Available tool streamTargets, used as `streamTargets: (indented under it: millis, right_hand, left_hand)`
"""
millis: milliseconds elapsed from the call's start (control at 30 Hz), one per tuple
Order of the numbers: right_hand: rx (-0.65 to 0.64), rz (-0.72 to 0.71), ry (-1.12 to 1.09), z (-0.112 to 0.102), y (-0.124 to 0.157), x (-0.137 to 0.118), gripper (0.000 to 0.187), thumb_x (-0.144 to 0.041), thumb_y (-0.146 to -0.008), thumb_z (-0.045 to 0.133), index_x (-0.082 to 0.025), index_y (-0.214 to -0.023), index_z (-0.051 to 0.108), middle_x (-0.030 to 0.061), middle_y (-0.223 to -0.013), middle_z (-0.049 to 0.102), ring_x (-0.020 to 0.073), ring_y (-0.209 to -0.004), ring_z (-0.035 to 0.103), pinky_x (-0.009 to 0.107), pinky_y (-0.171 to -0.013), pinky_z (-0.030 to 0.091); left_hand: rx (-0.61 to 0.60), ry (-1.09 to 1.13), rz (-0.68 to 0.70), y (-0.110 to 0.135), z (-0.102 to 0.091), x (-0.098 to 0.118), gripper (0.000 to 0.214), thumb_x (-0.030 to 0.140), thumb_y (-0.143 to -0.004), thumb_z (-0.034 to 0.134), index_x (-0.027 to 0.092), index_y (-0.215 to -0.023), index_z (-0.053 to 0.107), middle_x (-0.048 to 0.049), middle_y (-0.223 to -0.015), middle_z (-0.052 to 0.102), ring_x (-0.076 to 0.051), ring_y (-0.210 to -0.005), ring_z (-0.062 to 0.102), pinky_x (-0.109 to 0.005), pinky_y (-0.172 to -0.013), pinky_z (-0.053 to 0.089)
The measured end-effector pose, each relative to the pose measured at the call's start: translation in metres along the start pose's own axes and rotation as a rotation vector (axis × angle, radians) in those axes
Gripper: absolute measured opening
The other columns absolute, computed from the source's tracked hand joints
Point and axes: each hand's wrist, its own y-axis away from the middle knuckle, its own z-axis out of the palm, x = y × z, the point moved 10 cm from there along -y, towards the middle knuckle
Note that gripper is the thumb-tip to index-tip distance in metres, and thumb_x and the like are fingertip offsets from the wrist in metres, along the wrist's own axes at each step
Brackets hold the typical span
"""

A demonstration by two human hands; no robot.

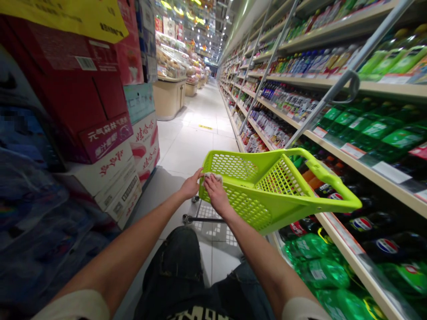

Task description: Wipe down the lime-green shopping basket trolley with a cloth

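Head camera shows a long shelf rack [413,91] running down the right side, its boards lined with drinks. Beside it stretches a pale tiled floor [178,138], with a display counter [169,98] farther off on the left. Nearer on that side stand stacked boxes [65,100], red ones above white ones, and a yellow sign [86,20] hangs over them. A bright green shopping cart [293,209] stands in front of the person, between the boxes and the rack; its handle [345,195] points right, toward the shelves. Dark trousers [173,266] show below, the knees near the cart. Large green bottles [330,271] lie low on the right, with dark cola bottles [388,244] near them.

Both hands are at the end of the cart opposite the handle. The left hand [192,185] touches the corner of the rim; I cannot tell how far its fingers close around it. The right hand [216,193], fingers close together, holds a small whitish cloth [217,177] against the rim, just beside the left hand.
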Motion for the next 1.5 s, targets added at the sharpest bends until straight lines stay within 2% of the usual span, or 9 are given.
streamTargets:
  millis: [167,267,400,533,800,867,1100,1333,1500]
  right_hand:
    - [-0.237,-0.024,0.054,0.051,0.048,-0.011,0.026,-0.012,-0.086,0.041,-0.011,-0.104,0.061,0.012,-0.114,0.06,0.0209,-0.116,0.046,0.038,-0.096,0.042]
    - [-0.147,-0.02,0.046,0.029,0.054,-0.006,0.03,-0.013,-0.088,0.037,-0.013,-0.107,0.059,0.0108,-0.118,0.057,0.0206,-0.123,0.038,0.04,-0.097,0.04]
    - [0.039,0.049,0.058,-0.02,0.022,0.015,0.035,-0.009,-0.087,0.033,-0.01,-0.116,0.054,0.0128,-0.128,0.048,0.0212,-0.131,0.021,0.044,-0.104,0.03]
    - [0.002,0.138,0.109,-0.026,0.006,0.035,0.036,-0.006,-0.084,0.036,-0.009,-0.114,0.055,0.0147,-0.123,0.052,0.0228,-0.128,0.028,0.044,-0.102,0.032]
    - [0.083,0.333,0.236,-0.094,0.083,0.103,0.038,-0.003,-0.082,0.033,-0.01,-0.112,0.056,0.0138,-0.119,0.055,0.0218,-0.126,0.032,0.043,-0.101,0.033]
    - [0.068,0.374,0.24,-0.096,0.084,0.105,0.039,-0.003,-0.081,0.033,-0.011,-0.111,0.057,0.0136,-0.119,0.055,0.0221,-0.125,0.033,0.042,-0.101,0.032]
    - [-0.063,0.313,0.144,-0.049,0.034,0.071,0.04,-0.002,-0.078,0.035,-0.012,-0.111,0.056,0.0121,-0.121,0.053,0.0215,-0.122,0.037,0.039,-0.1,0.032]
    - [-0.048,0.444,0.257,-0.114,0.078,0.136,0.037,-0.005,-0.074,0.039,-0.011,-0.105,0.057,0.0137,-0.113,0.056,0.0226,-0.11,0.045,0.039,-0.098,0.032]
    - [-0.107,0.4,0.24,-0.104,0.054,0.126,0.032,-0.006,-0.074,0.038,-0.015,-0.097,0.059,0.0104,-0.104,0.059,0.0212,-0.104,0.046,0.036,-0.094,0.033]
  left_hand:
    - [-0.037,0.069,-0.002,0.006,0.009,0.0,0.075,-0.004,-0.064,0.033,0.015,-0.135,0.02,-0.0024,-0.13,0.047,-0.011,-0.117,0.045,-0.026,-0.097,0.036]
    - [-0.052,0.008,0.009,0.004,0.007,0.005,0.07,-0.003,-0.067,0.034,0.017,-0.134,0.025,-0.0025,-0.128,0.05,-0.012,-0.115,0.047,-0.025,-0.095,0.037]
    - [-0.016,-0.281,0.072,-0.003,0.007,0.023,0.052,0.006,-0.075,0.037,0.021,-0.126,0.04,-0.0055,-0.116,0.058,-0.018,-0.108,0.051,-0.033,-0.094,0.038]
    - [0.027,-0.495,0.136,0.001,0.021,0.035,0.043,0.012,-0.08,0.036,0.023,-0.121,0.044,-0.008,-0.122,0.052,-0.023,-0.116,0.043,-0.049,-0.098,0.03]
    - [0.013,-0.518,0.069,0.008,0.038,0.031,0.055,0.005,-0.079,0.026,0.017,-0.132,0.029,-0.0097,-0.14,0.032,-0.022,-0.129,0.024,-0.056,-0.103,0.015]
    - [0.004,-0.529,0.079,0.007,0.046,0.039,0.058,0.004,-0.077,0.027,0.013,-0.134,0.026,-0.0104,-0.142,0.027,-0.022,-0.131,0.02,-0.055,-0.104,0.014]
    - [0.01,-0.585,0.162,0.013,0.057,0.055,0.062,0.002,-0.075,0.022,0.012,-0.136,0.02,-0.0099,-0.144,0.021,-0.021,-0.133,0.016,-0.057,-0.103,0.014]
    - [0.003,-0.554,0.143,0.002,0.053,0.062,0.064,0.005,-0.071,0.03,0.006,-0.135,0.022,-0.0128,-0.144,0.02,-0.022,-0.133,0.016,-0.056,-0.104,0.011]
    - [-0.057,-0.52,0.261,-0.005,0.076,0.094,0.066,0.009,-0.07,0.035,0.009,-0.135,0.022,-0.01,-0.144,0.022,-0.021,-0.133,0.016,-0.055,-0.105,0.012]
